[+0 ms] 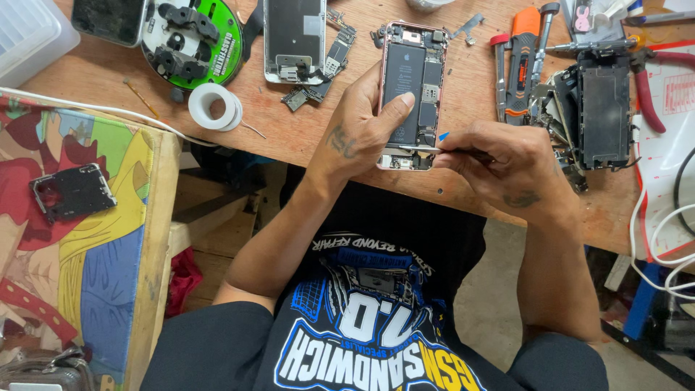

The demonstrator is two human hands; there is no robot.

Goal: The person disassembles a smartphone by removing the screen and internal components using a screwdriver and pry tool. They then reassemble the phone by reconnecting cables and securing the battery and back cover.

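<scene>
Nearest the camera, the person's black printed shirt point(376, 318) fills the lower middle of the view, with both bare forearms reaching up to the edge of the wooden workbench point(304, 137). The left hand point(358, 130) is wrapped around the opened phone point(411, 94), its thumb laid across the black battery and the fingers curled round the pink frame's left side, holding it tilted at the bench edge. The right hand point(507, 163) sits just beside the phone's lower end, fingers pinched tight on a thin metal tool point(452, 150) whose tip touches the phone's bottom section; a small blue pick point(443, 135) shows just above it. To the left lies a roll of white tape point(215, 106). Farther back rest a detached screen assembly point(293, 40), a round green and black fixture point(192, 40), an orange-handled screwdriver point(523, 61) and another dismantled phone point(597, 108) at right
</scene>
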